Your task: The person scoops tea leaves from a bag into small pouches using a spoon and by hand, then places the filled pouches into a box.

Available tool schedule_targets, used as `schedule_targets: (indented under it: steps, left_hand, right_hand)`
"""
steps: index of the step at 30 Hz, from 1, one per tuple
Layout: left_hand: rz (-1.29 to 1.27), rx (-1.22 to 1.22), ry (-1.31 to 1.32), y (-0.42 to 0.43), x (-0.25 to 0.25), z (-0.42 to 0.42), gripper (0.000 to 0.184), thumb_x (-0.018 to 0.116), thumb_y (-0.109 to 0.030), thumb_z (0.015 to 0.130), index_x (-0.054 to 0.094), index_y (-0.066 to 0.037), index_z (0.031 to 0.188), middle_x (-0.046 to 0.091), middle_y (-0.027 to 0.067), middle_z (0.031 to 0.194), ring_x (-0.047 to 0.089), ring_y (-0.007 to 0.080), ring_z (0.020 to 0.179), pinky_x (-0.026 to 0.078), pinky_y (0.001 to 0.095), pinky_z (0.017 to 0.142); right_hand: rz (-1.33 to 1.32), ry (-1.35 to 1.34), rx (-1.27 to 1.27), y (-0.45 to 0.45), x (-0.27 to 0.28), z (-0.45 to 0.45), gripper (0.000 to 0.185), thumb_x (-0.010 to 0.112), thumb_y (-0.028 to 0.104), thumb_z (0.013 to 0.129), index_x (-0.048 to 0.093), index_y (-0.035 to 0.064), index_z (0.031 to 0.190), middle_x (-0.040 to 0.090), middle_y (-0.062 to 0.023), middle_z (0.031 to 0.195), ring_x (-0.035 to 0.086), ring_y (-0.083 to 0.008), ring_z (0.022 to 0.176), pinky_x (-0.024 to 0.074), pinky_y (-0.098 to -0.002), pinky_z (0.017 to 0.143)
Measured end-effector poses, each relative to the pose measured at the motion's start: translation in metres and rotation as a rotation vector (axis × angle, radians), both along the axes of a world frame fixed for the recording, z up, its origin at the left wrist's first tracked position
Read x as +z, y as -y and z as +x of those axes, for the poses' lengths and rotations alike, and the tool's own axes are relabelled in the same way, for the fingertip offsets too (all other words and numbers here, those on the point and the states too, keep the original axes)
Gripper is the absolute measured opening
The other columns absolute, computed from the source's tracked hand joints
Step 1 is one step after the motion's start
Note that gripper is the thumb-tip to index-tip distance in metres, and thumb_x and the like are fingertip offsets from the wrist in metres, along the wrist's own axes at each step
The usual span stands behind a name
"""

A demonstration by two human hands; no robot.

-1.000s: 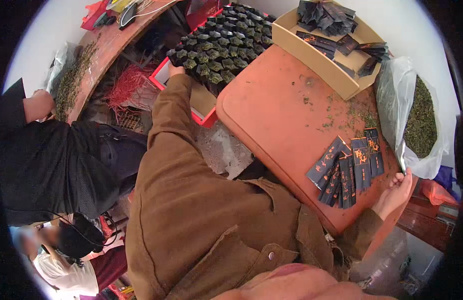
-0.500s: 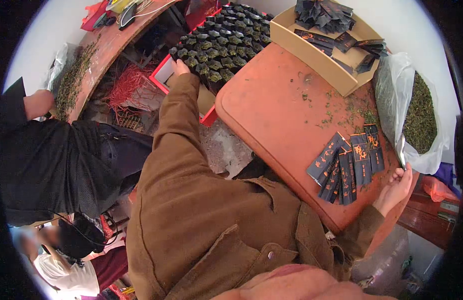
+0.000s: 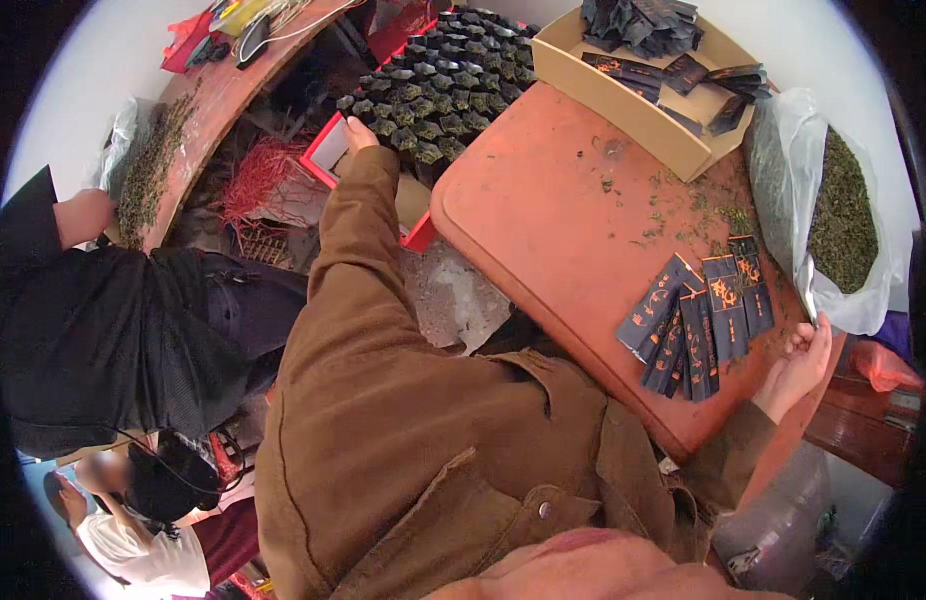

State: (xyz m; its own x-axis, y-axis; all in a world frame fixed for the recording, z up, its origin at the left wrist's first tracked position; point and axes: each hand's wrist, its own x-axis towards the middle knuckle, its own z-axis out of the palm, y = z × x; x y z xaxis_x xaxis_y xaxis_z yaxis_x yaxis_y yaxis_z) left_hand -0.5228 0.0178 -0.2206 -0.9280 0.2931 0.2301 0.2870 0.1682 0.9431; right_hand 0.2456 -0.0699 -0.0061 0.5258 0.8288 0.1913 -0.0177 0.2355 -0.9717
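My left hand (image 3: pixel 359 134) is at the red box (image 3: pixel 420 238), beside rows of upright black packets (image 3: pixel 438 90) whose open tops show green leaves. Its fingers are partly hidden, so I cannot tell what they hold. At the right edge of the orange table (image 3: pixel 523 220), my right hand (image 3: pixel 801 362) is closed on the handle of a metal spoon (image 3: pixel 806 285). The spoon lies against the clear plastic bag (image 3: pixel 783 150) of loose green leaves (image 3: pixel 841 215). Flat black packets with orange print (image 3: pixel 683 325) lie fanned out left of my right hand.
A cardboard tray (image 3: pixel 623 105) with more black packets sits at the table's back. On the left, a person in black (image 3: pixel 113 340) stands by a curved table (image 3: pixel 198 120) with loose leaves. Red shredded strands (image 3: pixel 263 185) lie below it. Another person (image 3: pixel 148 550) is at lower left.
My left hand has shifted slightly right along the packet rows. My right hand stays at the bag's edge, and more of the spoon shows. The view has shifted slightly.
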Motion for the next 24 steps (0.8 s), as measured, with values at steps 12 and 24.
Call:
schedule_targets:
  steps: [12,24]
  left_hand:
    - [0.172,-0.121,-0.004,-0.005,-0.031,-0.053,0.061,0.030,-0.043,0.102,0.059,0.008,0.117,0.063,0.0190,0.117,0.060,0.0318,0.105,0.045,0.0439,0.093]
    - [0.448,-0.199,-0.262,0.039,0.155,0.148,0.041,0.059,0.002,0.087,0.048,0.003,0.126,0.054,0.0150,0.123,0.054,0.0229,0.110,0.044,0.0360,0.098]
  right_hand:
    - [0.017,-0.038,0.001,0.000,0.001,0.001,0.032,0.049,0.019,0.100,0.055,-0.0016,0.125,0.062,-0.0026,0.078,0.051,-0.0062,0.065,0.0347,-0.0190,0.053]
    - [0.082,-0.103,0.032,0.002,0.013,-0.018,0.035,0.046,0.018,0.101,0.053,-0.0078,0.123,0.069,-0.0143,0.092,0.061,-0.0117,0.071,0.0449,-0.0205,0.058]
